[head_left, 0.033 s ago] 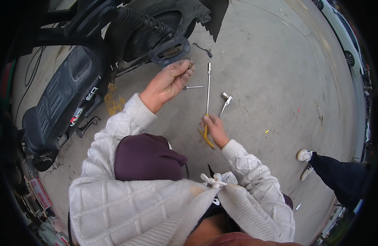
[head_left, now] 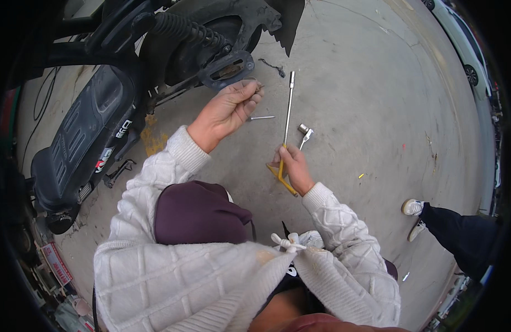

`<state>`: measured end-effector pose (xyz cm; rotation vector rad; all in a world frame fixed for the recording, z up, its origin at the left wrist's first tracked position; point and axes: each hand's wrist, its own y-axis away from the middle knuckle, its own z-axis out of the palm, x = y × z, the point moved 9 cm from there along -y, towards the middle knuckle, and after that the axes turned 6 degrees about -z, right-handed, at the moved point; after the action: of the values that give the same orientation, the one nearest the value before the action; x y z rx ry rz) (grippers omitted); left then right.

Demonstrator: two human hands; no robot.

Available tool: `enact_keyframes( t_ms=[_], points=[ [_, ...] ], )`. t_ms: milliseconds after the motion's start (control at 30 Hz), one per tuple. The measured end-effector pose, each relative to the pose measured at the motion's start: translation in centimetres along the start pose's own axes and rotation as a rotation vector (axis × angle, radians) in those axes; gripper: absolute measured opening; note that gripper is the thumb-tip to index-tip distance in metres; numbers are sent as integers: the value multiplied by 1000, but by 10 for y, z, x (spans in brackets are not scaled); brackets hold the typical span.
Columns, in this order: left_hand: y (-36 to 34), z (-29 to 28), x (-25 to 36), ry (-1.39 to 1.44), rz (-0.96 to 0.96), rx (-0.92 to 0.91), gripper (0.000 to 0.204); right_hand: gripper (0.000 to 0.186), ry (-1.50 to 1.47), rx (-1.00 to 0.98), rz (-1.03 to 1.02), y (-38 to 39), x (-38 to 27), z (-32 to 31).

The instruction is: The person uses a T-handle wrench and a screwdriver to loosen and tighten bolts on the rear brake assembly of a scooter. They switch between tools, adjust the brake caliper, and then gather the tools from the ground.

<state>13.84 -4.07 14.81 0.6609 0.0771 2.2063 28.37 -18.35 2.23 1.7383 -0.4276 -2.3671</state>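
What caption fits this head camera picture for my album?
Left hand holds a small part near a black scooter; right hand rests on yellow-handled pliers beside a long wrench.

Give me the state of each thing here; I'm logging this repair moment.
Left hand: raised, fingers pinching a small part near the scooter's rear bracket.
Right hand: closed on the yellow-handled tool.
Long socket wrench: lying on the concrete.
Short socket piece: lying loose.
Thin rod: lying loose.
Scooter: parked.
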Motion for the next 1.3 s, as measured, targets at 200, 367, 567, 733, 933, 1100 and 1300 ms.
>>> enact_keyframes(
  t_ms=[200, 367, 567, 733, 933, 1100, 1300],
  points=[
    [11, 73, 4, -663, 220, 71, 16, 24, -262, -165, -217, -6, -176, 27],
    [25, 105, 4, -851, 390, 26, 14, 28, -146, -120, -247, 8, -211, 44],
    [30, 109, 2, -896, 458, -17, 15, 20, -31, -86, -326, 13, -214, 48],
    [34, 110, 4, -897, 474, -30, 14, 15, 85, -50, -403, 19, -222, 48],
    [41, 113, 5, -890, 483, -42, 13, 18, 133, -33, -474, 26, -229, 53],
    [43, 113, 6, -892, 486, -50, 12, 18, 204, -5, -480, 28, -229, 55],
    [43, 114, 4, -921, 503, -59, 13, 21, 178, 3, -520, 28, -227, 54]
  ],
)
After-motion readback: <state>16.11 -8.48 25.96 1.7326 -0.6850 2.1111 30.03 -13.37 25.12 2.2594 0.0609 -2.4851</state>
